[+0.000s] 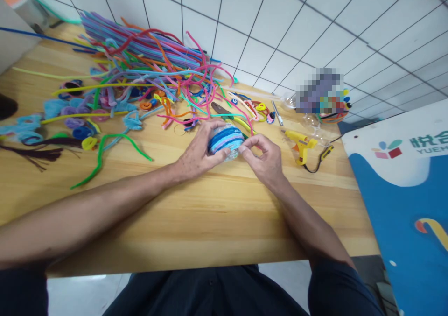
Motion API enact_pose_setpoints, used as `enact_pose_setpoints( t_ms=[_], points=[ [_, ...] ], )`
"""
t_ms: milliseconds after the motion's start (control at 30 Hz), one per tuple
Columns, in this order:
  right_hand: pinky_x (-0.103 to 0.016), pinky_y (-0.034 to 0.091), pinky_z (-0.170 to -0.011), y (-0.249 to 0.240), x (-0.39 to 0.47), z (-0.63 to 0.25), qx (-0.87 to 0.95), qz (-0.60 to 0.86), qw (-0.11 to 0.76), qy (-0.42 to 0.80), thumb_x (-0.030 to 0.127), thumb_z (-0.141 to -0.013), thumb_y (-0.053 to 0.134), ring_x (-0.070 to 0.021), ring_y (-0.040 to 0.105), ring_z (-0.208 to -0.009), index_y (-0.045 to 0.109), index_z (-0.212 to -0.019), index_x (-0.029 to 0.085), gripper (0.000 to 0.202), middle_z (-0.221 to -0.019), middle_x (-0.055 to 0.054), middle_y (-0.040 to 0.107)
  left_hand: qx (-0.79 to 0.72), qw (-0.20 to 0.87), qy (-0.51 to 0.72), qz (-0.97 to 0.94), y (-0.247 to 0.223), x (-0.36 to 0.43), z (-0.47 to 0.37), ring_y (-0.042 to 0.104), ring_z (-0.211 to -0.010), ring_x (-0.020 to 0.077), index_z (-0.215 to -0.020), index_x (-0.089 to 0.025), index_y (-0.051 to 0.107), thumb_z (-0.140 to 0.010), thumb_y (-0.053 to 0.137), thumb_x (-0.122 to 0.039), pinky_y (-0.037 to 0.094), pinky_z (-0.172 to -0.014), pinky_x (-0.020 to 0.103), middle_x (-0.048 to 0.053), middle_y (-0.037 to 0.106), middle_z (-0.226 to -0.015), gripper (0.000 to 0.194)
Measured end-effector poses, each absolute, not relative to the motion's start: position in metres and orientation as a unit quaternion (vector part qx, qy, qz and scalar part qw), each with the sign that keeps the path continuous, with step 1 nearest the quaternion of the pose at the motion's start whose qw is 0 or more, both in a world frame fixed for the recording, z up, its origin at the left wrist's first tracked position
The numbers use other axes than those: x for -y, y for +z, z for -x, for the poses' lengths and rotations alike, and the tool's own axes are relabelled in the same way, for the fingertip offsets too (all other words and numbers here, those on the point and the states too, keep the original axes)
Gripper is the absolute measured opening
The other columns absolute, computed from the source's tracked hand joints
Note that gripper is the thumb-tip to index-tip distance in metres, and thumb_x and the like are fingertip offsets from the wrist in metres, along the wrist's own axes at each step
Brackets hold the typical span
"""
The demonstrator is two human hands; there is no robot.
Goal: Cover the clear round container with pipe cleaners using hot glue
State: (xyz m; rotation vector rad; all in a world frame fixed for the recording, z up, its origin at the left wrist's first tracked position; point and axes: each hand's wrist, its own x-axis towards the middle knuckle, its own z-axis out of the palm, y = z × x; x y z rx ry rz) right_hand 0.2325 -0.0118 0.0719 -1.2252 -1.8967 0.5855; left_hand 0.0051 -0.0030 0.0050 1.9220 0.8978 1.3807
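Note:
A ball wound with blue, light blue and purple fuzzy stripes, like pipe cleaners [227,138], is just above the wooden table. My left hand [200,153] is wrapped round its left side, with the thumb across the front. At the ball's right edge, my right hand [263,158] has thumb and forefinger pinched together, touching or almost touching the ball. Whatever lies between those fingertips is too small to make out. Just behind the ball lie pliers [221,110] with dark jaws, partly hidden by the ball and my hands.
A large bundle of coloured pipe cleaners [140,43] lies at the back left, with loose twisted pieces in front. A green pipe cleaner [101,155] curls near my left forearm. To the right are a yellow glue gun [301,143] and a pen [277,113]. A blue-and-white board [402,204] borders the table.

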Motion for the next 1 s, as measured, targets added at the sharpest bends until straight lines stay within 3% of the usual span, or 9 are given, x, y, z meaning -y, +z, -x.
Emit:
enact_pose_setpoints(
  t_ms=[500, 1000],
  points=[
    [-0.035, 0.058, -0.079, 0.0721, 0.0117, -0.2307, 0.739, 0.482, 0.400, 0.249, 0.029, -0.088, 0.073, -0.0182, 0.070, -0.075, 0.069, -0.077, 0.026, 0.012, -0.077, 0.001, 0.077, -0.331, 0.281, 0.505, -0.746, 0.0051, 0.0025, -0.0041, 0.055, -0.152, 0.0358, -0.155, -0.028, 0.048, -0.104, 0.072, -0.053, 0.048, -0.129, 0.060, 0.016, 0.057, -0.158, 0.062],
    [-0.035, 0.058, -0.077, 0.0728, 0.0122, -0.2304, 0.746, 0.469, 0.398, 0.254, 0.028, -0.088, 0.073, -0.0176, 0.070, -0.074, 0.069, -0.078, 0.026, 0.012, -0.077, 0.002, 0.076, -0.330, 0.274, 0.506, -0.748, 0.0070, 0.0033, -0.0047, 0.057, -0.148, 0.0355, -0.154, -0.026, 0.048, -0.105, 0.069, -0.057, 0.050, -0.126, 0.059, 0.017, 0.058, -0.155, 0.061]
  ],
)
